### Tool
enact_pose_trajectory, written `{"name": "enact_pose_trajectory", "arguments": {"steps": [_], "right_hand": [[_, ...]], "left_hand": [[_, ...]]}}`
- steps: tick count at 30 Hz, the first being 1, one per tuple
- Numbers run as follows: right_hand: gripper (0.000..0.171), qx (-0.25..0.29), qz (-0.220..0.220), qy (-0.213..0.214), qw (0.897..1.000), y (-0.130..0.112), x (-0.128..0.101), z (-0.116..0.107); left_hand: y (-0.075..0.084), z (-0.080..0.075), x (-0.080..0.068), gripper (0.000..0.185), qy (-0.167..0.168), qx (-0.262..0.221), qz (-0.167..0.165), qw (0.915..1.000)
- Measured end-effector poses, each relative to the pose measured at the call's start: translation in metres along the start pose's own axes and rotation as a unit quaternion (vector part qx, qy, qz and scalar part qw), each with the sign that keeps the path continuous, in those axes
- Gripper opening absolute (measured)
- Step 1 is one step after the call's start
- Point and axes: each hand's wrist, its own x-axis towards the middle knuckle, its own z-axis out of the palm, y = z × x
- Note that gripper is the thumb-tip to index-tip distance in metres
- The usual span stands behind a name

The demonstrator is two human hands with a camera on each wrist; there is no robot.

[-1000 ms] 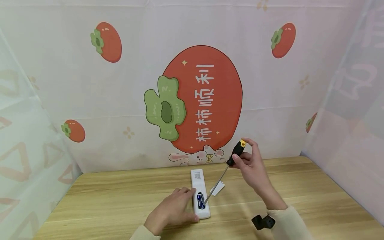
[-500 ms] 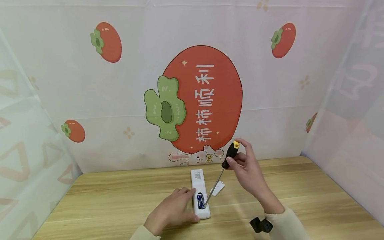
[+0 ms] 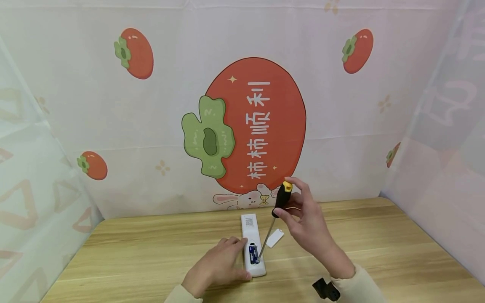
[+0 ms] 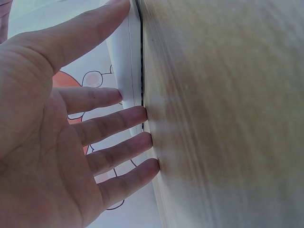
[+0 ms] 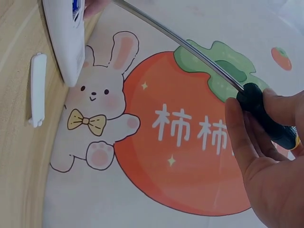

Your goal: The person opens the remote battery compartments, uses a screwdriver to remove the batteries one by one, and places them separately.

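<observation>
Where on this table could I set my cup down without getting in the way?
The wooden table is bare along its right side and its left side. The middle is crowded: left hand on the remote, screwdriver in the right hand, and the battery cover.

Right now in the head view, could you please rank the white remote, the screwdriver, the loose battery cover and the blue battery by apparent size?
1. screwdriver, longest, though tilted toward the camera
2. white remote
3. loose battery cover
4. blue battery, partly hidden in its compartment
</observation>
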Motion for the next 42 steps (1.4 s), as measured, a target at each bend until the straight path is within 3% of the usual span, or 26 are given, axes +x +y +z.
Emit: {"name": "enact_pose_trajectory", "arguments": {"steps": [7,13,27,42], "right_hand": [[0.084,-0.017,-0.052,-0.017,0.998,-0.0041,-0.0012,0.0015],[0.083,-0.016,-0.070,-0.016,0.997,-0.0056,-0.0019,0.0030],[0.084,-0.037,-0.062,-0.026,0.997,-0.0056,-0.0016,0.0015],[0.081,-0.019,-0.062,-0.020,0.998,-0.0052,-0.0018,0.0037]], "left_hand": [[-0.0004,0.0004,0.0001,0.088,0.000,0.001,0.000,1.0000],[-0.0007,0.0009,0.0013,0.088,-0.003,0.003,-0.001,1.0000],[-0.0003,-0.0002,0.0006,0.089,-0.003,0.009,0.001,1.0000],[0.0005,-0.0001,0.0014,0.088,-0.006,0.003,-0.004,1.0000]]}}
